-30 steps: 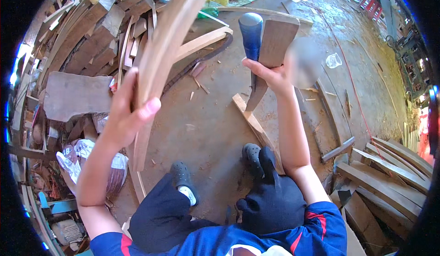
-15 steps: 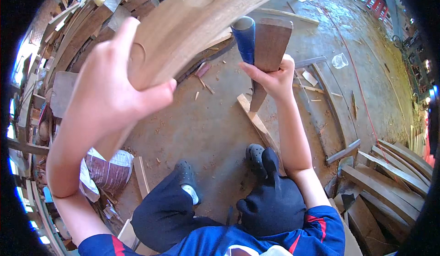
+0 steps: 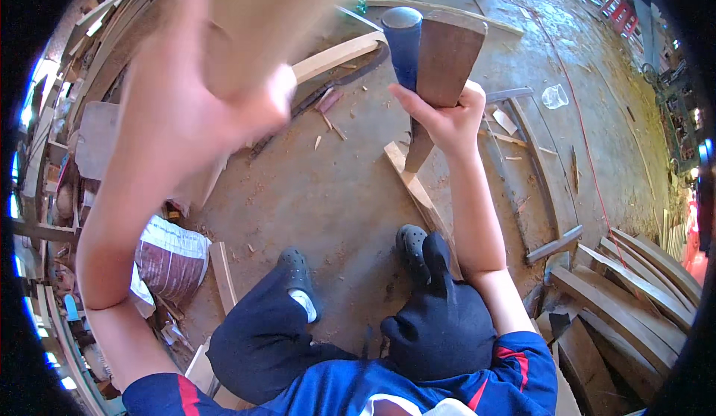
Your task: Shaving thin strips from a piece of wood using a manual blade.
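My left hand [image 3: 179, 110], blurred by motion, grips a long pale wooden board [image 3: 276, 13] that rises past the top edge of the picture. The hand's other fingers are behind the board. On the right, my raised right hand [image 3: 453, 118] is closed around a tapered brown wooden block [image 3: 449, 58], broad at the top and narrow below the fist. Pressed beside this block in the same grip is a blue cylinder [image 3: 404, 51] with a pale round end. Its lower part is hidden by my hand.
Sawn planks [image 3: 626, 312] are heaped at the right, and more timber [image 3: 97, 58] is stacked along the left. A white and brown sack [image 3: 175, 256] stands by my left leg. A wooden strip [image 3: 421, 200] lies on the floor [image 3: 335, 185], with a clear plastic cup [image 3: 554, 97] farther off.
The board has swung up and to the left and is now smeared by motion; its round recesses no longer show clearly. My right hand has risen slightly with the block and blue cylinder.
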A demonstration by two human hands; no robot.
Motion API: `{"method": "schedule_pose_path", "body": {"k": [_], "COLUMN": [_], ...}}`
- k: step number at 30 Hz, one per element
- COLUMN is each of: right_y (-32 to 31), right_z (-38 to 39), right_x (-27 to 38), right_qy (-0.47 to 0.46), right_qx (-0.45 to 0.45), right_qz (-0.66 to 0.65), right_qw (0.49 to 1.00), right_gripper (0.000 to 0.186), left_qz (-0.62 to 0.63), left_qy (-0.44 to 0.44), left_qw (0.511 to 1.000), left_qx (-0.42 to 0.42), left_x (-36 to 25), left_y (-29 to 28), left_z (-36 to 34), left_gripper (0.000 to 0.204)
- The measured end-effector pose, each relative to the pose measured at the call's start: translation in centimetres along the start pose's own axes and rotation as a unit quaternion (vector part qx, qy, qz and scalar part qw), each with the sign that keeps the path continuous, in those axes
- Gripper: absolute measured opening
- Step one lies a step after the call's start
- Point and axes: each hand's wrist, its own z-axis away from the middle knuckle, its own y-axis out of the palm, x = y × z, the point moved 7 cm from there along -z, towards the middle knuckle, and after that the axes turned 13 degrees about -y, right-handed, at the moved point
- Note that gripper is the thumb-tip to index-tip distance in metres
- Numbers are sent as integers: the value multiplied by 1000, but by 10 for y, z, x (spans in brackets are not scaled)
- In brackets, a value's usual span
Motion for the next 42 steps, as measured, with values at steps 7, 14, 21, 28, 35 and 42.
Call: {"method": "schedule_pose_path", "body": {"k": [7, 14, 21, 28, 35, 42], "right_y": [1, 3, 5, 5, 6, 5], "right_z": [-2, 1, 1, 3, 4, 6], "right_x": [10, 12, 8, 5, 4, 4], "right_qy": [-54, -60, -63, -57, -56, -63], "right_qx": [-10, -23, -41, -38, -48, -54], "right_qz": [56, 70, 71, 97, 91, 97], "right_qw": [997, 996, 995, 993, 993, 992], "right_gripper": [19, 18, 19, 21, 22, 21], "left_qz": [-20, -7, -69, 17, 119, 90], "left_qy": [30, 35, -30, -39, -27, -21], "left_qw": [994, 999, 991, 997, 993, 996], "left_qx": [-105, -23, 114, 61, -6, 2], "left_x": [5, -15, 4, 5, 17, -27], "left_y": [-15, -7, 14, 10, 2, -14], "left_z": [5, -6, 8, 8, 4, 12], "left_gripper": [75, 74, 71, 74, 77, 81]}}
